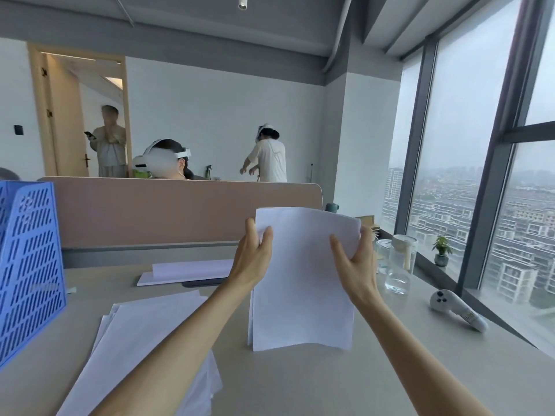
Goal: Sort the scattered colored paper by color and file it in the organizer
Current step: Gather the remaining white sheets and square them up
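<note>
A stack of pale paper sheets (303, 283) stands upright on its lower edge on the desk (300, 382). My left hand (253, 256) grips its left edge near the top, thumb in front and fingers behind. My right hand (356, 259) grips the right edge the same way. A second pile of pale sheets (135, 340) lies flat at the near left, partly under my left forearm. The blue perforated organizer (28, 265) stands at the far left edge of the desk. More sheets (186, 273) lie flat near the divider.
A beige divider panel (180, 211) runs along the back of the desk. Clear glass jars (398, 265) and a white controller (458, 310) sit at the right, near the window ledge with a small potted plant (441, 250). Three people are behind the divider.
</note>
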`<state>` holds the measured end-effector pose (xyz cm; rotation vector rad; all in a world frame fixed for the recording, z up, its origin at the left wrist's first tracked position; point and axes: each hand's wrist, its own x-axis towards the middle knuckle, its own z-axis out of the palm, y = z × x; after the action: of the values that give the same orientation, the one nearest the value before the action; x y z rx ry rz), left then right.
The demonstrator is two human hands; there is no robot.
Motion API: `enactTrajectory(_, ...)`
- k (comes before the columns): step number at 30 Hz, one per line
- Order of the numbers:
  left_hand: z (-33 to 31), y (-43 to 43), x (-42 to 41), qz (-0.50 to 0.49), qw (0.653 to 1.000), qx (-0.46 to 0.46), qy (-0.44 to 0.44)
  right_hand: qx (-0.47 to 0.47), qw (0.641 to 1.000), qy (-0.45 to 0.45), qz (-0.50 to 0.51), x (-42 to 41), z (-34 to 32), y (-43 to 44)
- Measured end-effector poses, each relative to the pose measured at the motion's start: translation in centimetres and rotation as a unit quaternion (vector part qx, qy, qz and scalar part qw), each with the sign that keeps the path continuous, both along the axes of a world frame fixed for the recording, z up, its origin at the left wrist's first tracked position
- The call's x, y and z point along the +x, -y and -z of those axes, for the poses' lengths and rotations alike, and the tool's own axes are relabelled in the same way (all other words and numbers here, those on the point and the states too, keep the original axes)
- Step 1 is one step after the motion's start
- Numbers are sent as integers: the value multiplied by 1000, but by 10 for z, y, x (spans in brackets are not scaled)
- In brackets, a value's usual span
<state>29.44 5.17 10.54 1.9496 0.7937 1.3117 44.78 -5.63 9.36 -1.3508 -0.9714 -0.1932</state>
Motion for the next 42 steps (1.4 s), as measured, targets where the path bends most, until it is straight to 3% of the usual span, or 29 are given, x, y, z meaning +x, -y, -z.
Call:
enactTrajectory(5, 19, 0, 3, 30, 998, -56, -6, -27, 999, -39, -12, 7, 24, 0)
enactTrajectory(12, 91, 12, 3, 37, 980, -176, -85, -193, 979, -62, -5, 3, 76, -10)
enactTrajectory(20, 72, -19, -78, -60, 979, -189, -53, -190, 980, -25, -46, -50, 58, -57)
enactTrajectory(28, 108, -49, -207, -185, 937, -236, -178, -335, 921, -43, -191, -151, 89, -129)
enactTrajectory(31, 122, -53, -246, -182, 923, -272, -203, -413, 891, -25, -187, -176, 106, -148)
enactTrajectory(34, 132, -57, -271, -185, 900, -300, -258, -504, 850, 58, -143, -189, 122, -162)
enactTrajectory(36, 135, -57, -279, -178, 901, -310, -244, -542, 825, 86, -135, -195, 127, -169)
enactTrajectory(42, 131, -63, -286, -135, 909, -352, -179, -494, 844, -47, -204, -196, 118, -184)
